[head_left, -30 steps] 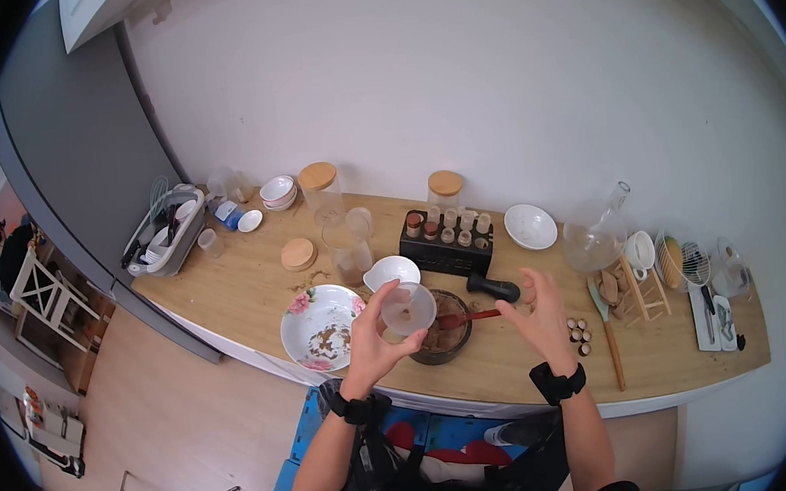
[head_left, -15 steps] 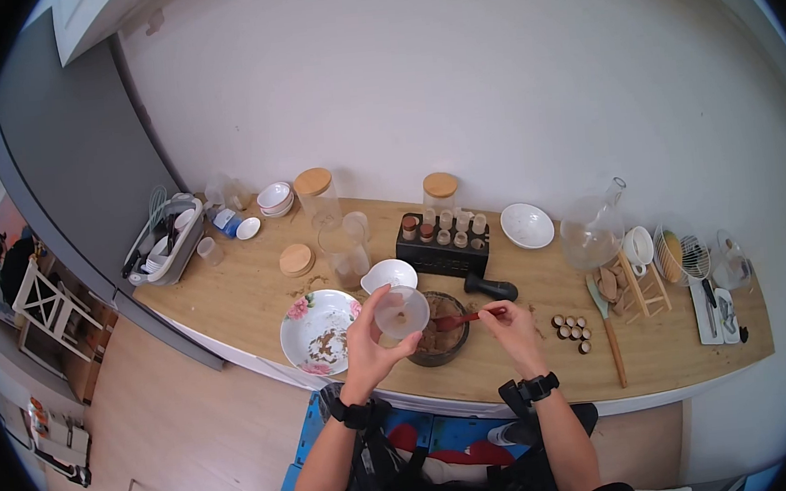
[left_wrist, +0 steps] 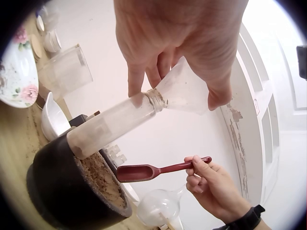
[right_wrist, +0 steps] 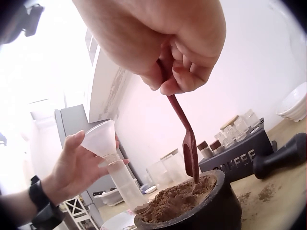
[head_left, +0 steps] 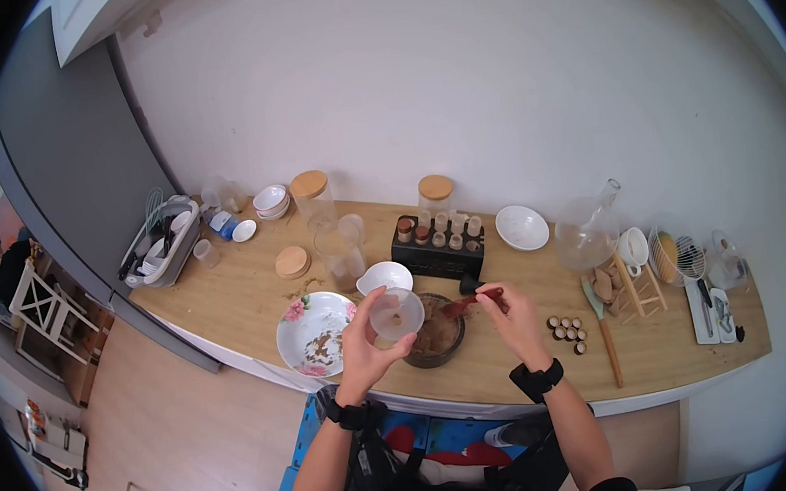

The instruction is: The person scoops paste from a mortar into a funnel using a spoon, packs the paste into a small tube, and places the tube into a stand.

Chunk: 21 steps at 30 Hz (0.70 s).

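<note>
Desk (head_left: 553,362) carries the bowl (head_left: 435,360) of powder (right_wrist: 177,199). At its nine o'clock, the left hand (head_left: 362,353) pinches the funnel (left_wrist: 184,93) atop the tube (left_wrist: 112,124); at three o'clock, the right hand (head_left: 517,326), newly hiding most of the pestle (right_wrist: 283,155), pinches the scoop (left_wrist: 139,173).

Head view: the translucent white funnel (head_left: 396,314) is hiding most of the clear cylindrical tube (left_wrist: 115,124) from us, and the right hand (head_left: 515,328) is covering part of the black rounded pestle (right_wrist: 283,155). Lettering on the blue-labelled clear bottle (head_left: 222,225) is reading too small for us.

Left wrist view: the top edge is cutting off the left hand (left_wrist: 177,38); the left edge is cropping the white flower-patterned dish (left_wrist: 19,72).

Right wrist view: curled fingers are concealing the upper handle of the dark red scoop (left_wrist: 139,173). The lower edge is cropping the black round mortar (right_wrist: 211,211), the right edge the pestle.
</note>
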Tool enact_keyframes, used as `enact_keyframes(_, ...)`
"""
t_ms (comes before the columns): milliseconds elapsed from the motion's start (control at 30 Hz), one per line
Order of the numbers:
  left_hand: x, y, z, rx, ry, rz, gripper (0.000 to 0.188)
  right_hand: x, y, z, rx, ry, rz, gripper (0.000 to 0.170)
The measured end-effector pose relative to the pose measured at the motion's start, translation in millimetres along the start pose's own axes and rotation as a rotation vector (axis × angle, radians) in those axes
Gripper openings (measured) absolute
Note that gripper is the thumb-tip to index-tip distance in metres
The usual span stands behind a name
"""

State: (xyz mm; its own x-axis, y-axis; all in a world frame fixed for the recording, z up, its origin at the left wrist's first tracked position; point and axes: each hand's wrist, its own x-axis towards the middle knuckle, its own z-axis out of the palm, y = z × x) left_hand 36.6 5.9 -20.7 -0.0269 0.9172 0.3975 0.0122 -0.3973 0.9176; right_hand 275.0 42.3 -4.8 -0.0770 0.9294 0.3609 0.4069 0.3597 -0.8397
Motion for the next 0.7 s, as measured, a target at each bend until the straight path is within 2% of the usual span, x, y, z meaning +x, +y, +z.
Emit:
enact_keyframes(167, 0.1, 0.6, -1.1, 0.006, -0.008, -0.01, 0.077, 9.3, 10.7, 14.1, 0.234, -0.093, 0.071, 0.014)
enact_keyframes(300, -0.7, -2.7, -2.3, 0.022, -0.017, -0.004, 0.077, 24.3, 15.7, 25.2, 0.279, -0.105, 0.071, 0.013)
enact_keyframes(367, 0.2, -2.2, -2.1, 0.019, -0.021, -0.003, 0.077, 34.8, 22.3, 31.4, 0.311, -0.175, 0.036, 0.013)
enact_keyframes(567, 0.2, -3.0, -1.2, 0.027, -0.022, 0.018, 0.078, 52.7, 32.4, 41.0, 0.286, -0.349, 0.047, 0.013)
enact_keyframes(700, -0.3, -3.9, -3.3, 0.014, -0.027, 0.009, 0.077, 54.5, 35.4, 36.7, 0.228, -0.373, 0.078, 0.014)
